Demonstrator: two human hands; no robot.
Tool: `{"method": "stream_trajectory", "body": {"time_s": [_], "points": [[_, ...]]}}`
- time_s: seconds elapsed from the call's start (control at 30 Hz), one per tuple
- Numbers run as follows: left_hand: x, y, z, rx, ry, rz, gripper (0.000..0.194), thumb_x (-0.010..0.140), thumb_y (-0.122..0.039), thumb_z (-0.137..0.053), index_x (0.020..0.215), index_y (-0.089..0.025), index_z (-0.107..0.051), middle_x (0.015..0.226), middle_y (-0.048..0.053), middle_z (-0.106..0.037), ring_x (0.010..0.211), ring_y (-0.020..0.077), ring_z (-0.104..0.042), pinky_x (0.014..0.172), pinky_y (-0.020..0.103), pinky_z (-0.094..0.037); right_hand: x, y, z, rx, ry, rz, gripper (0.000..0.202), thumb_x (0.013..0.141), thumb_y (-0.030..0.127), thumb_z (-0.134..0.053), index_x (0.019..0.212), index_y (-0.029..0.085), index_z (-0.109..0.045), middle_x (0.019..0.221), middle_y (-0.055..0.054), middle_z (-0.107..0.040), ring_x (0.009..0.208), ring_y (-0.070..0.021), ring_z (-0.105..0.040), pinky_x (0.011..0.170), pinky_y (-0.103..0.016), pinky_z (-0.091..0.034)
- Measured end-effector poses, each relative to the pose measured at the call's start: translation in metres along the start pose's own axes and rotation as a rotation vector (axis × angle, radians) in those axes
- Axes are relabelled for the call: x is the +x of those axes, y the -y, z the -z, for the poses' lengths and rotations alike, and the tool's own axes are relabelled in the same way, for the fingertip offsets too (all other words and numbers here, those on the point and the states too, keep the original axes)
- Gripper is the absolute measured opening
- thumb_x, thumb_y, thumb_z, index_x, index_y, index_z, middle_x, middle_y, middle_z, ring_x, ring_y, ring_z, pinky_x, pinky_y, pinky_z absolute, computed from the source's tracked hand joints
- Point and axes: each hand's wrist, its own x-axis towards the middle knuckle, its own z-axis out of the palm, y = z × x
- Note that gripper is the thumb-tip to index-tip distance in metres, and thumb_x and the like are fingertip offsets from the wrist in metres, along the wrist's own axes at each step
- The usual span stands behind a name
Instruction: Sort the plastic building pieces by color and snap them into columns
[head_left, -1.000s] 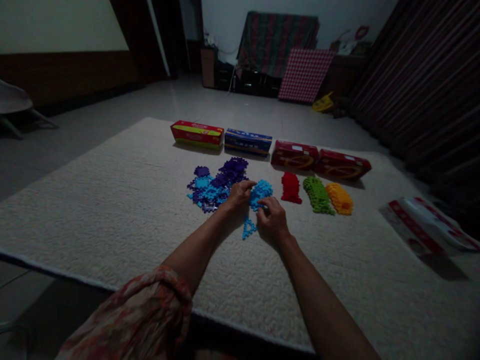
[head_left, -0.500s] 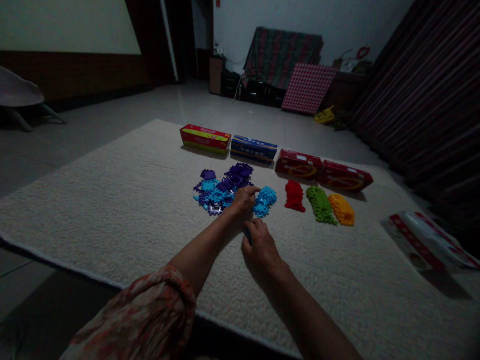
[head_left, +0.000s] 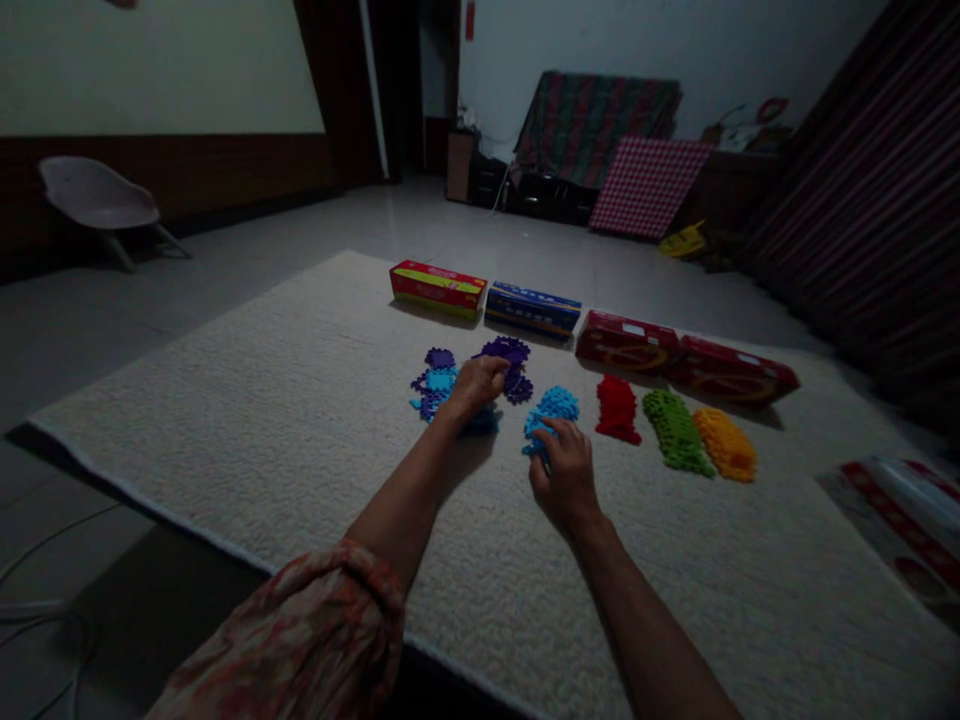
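Over the mixed pile of purple and light blue toothed pieces [head_left: 440, 379] is my left hand [head_left: 477, 384], its fingers pinched together at the purple pieces [head_left: 516, 352]; what they hold is too small to tell. My right hand [head_left: 566, 468] is at the near end of the light blue stack [head_left: 556, 403], with thumb and fingers curled round a light blue piece. To the right lie a red stack [head_left: 617, 408], a green stack [head_left: 676, 431] and an orange stack [head_left: 725, 443].
Behind the pieces stand a red-yellow box [head_left: 438, 290], a blue box [head_left: 532, 309] and two dark red boxes [head_left: 628, 342]. A white-red package [head_left: 911, 520] lies at the right. All rest on a pale mat [head_left: 262, 400]; a small chair [head_left: 105, 200] stands at the left.
My right hand has moved forward to the light blue stack. My left hand has left that stack's side and moved over the purple pieces. The view has shifted a little.
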Motion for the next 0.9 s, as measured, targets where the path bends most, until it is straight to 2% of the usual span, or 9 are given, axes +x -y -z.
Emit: {"method": "stream_trajectory", "body": {"time_s": [0.13, 0.23, 0.33, 0.5, 0.7, 0.9], "points": [[-0.007, 0.033, 0.037, 0.141, 0.008, 0.122, 0.039, 0.082, -0.014, -0.061, 0.119, -0.021, -0.072, 0.123, 0.011, -0.072, 0.117, 0.0251, -0.065, 0.107, 0.039, -0.047, -0.001, -0.001, -0.005, 0.02, -0.018, -0.048, 0.034, 0.077, 0.009, -0.057, 0.109, 0.021, -0.061, 0.124, -0.013, -0.06, 0.122, -0.0317, -0.05, 0.102, -0.051, -0.041], [-0.012, 0.053, 0.047, 0.178, 0.019, 0.186, 0.04, 0.079, -0.012, -0.062, 0.116, -0.025, -0.073, 0.116, 0.009, -0.074, 0.116, 0.0253, -0.065, 0.106, 0.039, -0.047, -0.002, -0.003, -0.007, 0.023, -0.031, -0.052, 0.035, 0.076, 0.009, -0.057, 0.109, 0.021, -0.061, 0.124, -0.013, -0.06, 0.122, -0.032, -0.051, 0.103, -0.052, -0.041], [-0.014, 0.064, 0.045, 0.214, 0.019, 0.252, 0.042, 0.081, -0.013, -0.058, 0.119, -0.023, -0.072, 0.116, 0.01, -0.074, 0.115, 0.026, -0.065, 0.105, 0.038, -0.047, -0.003, -0.003, -0.006, 0.023, -0.047, -0.043, 0.034, 0.076, 0.009, -0.056, 0.108, 0.02, -0.062, 0.123, -0.014, -0.061, 0.122, -0.032, -0.051, 0.103, -0.051, -0.042], [-0.013, 0.077, 0.039, 0.292, -0.061, 0.388, 0.05, 0.084, -0.018, -0.055, 0.134, -0.021, -0.064, 0.129, 0.014, -0.067, 0.123, 0.0274, -0.06, 0.108, 0.038, -0.044, -0.004, -0.004, -0.007, 0.044, -0.026, -0.04, 0.031, 0.078, 0.009, -0.055, 0.105, 0.02, -0.063, 0.121, -0.014, -0.062, 0.121, -0.0319, -0.053, 0.102, -0.052, -0.043], [-0.012, 0.086, 0.031, 0.301, -0.058, 0.389, 0.047, 0.084, -0.017, -0.056, 0.13, -0.019, -0.067, 0.13, 0.014, -0.068, 0.124, 0.0294, -0.059, 0.108, 0.042, -0.043, -0.005, -0.006, -0.009, 0.06, -0.012, -0.056, 0.031, 0.078, 0.009, -0.056, 0.106, 0.02, -0.064, 0.121, -0.013, -0.063, 0.119, -0.0309, -0.055, 0.101, -0.05, -0.043], [-0.003, 0.091, 0.027, 0.247, -0.066, 0.377, 0.043, 0.084, -0.015, -0.055, 0.122, -0.021, -0.073, 0.127, 0.01, -0.071, 0.122, 0.0255, -0.063, 0.107, 0.036, -0.045, -0.004, -0.004, -0.006, 0.09, -0.006, -0.074, 0.029, 0.078, 0.009, -0.056, 0.103, 0.021, -0.064, 0.117, -0.012, -0.064, 0.115, -0.0299, -0.057, 0.098, -0.049, -0.044]]}}
